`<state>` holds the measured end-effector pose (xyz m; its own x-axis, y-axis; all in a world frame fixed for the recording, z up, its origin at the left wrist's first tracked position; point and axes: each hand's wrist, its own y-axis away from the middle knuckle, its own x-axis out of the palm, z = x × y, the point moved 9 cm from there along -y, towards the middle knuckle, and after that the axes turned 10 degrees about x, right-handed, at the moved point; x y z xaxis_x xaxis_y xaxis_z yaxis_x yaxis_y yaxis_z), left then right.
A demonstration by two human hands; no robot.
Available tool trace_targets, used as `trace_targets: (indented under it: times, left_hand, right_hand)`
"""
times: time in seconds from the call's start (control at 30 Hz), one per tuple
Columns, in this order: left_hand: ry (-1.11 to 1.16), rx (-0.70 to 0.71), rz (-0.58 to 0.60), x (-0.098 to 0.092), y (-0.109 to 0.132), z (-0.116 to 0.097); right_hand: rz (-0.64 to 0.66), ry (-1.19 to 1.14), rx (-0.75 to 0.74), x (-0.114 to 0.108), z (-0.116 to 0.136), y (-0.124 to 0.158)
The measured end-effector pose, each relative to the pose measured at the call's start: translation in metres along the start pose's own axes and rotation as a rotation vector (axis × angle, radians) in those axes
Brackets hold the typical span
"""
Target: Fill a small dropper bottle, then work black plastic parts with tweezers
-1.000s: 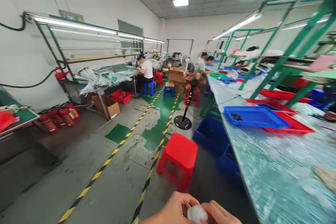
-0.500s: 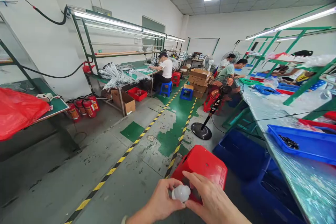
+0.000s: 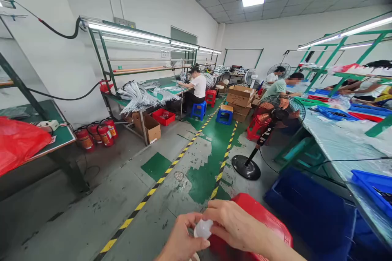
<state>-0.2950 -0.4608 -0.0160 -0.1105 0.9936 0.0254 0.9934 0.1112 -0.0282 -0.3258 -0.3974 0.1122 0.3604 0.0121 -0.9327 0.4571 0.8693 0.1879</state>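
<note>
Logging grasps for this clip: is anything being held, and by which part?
A small white rounded plastic piece, pinched by its sides: left hand on its left and underside, right hand over its top and right.

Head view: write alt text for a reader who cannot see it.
The left hand and right hand pinch a small white dome over a red stool. Beyond, a taped aisle runs between green workbenches with seated people, a standing fan beside it.

Red stool (image 3: 260, 216), pedestal fan (image 3: 277, 116), extinguishers (image 3: 96, 135).
</note>
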Motion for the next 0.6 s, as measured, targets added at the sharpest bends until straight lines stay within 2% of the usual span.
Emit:
trace_targets:
  times: [0.2, 0.43, 0.5, 0.6]
  left_hand:
    - [-0.018, 0.032, 0.060, -0.001, -0.081, 0.003]
    - [-0.019, 0.023, 0.058, 0.000, -0.166, -0.005]
    - [-0.022, 0.017, 0.078, 0.000, -0.191, -0.010]
    - [-0.017, 0.024, 0.134, 0.000, -0.231, -0.014]
  right_hand:
    - [-0.023, 0.029, 0.110, -0.009, -0.065, -0.051]
    - [-0.002, -0.131, -0.059, -0.059, -0.124, -0.086]
    - [-0.021, -0.180, -0.048, -0.070, -0.144, -0.099]
    - [-0.091, -0.245, 0.056, -0.079, -0.179, -0.124]
